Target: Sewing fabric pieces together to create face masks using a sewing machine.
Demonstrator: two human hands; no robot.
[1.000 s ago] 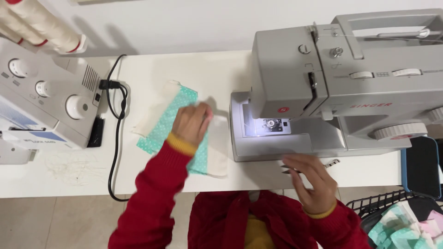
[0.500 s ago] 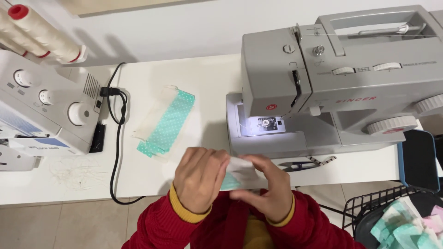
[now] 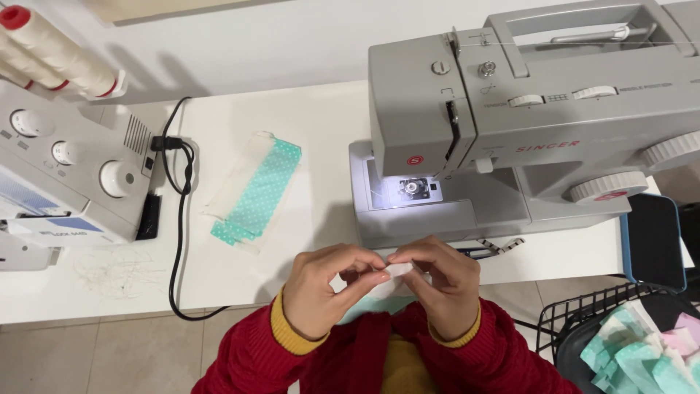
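Since earlier frame, I saw both hands leave bench, meet at its near edge. Left hand and right hand pinched small white fabric piece between fingertips. Judged it light, limp; hold by edges.

A grey sewing machine stands on the white tabletop, a serger at left, a green dotted fabric strip between them, a black cable beside it.
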